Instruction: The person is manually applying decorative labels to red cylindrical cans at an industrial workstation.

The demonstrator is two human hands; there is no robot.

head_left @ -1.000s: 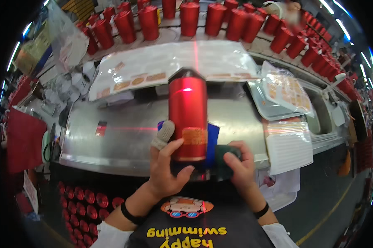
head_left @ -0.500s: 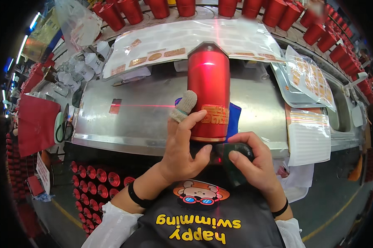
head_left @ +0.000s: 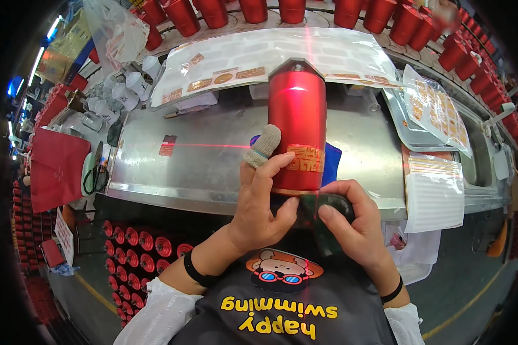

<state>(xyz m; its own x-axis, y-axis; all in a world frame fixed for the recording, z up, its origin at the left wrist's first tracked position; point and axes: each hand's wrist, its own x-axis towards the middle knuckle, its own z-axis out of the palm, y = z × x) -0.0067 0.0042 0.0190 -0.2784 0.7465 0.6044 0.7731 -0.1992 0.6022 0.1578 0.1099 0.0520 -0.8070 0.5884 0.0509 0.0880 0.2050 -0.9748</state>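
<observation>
Presently, the left hand (head_left: pixel 256 214) is resting its fingers against the lower left side of a red canister (head_left: pixel 297 121); whether they are gripping is unclear. The canister is partly covering a blue piece (head_left: pixel 331 163) above the metal surface (head_left: pixel 213 178). The right hand (head_left: pixel 356 225) is clasping a dark green object (head_left: pixel 326 237) near the canister.

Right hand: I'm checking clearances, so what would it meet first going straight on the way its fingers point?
Likely the lower end of the red canister, just left of the right hand; the green tool it grips would lead. Depth is unclear.
</observation>
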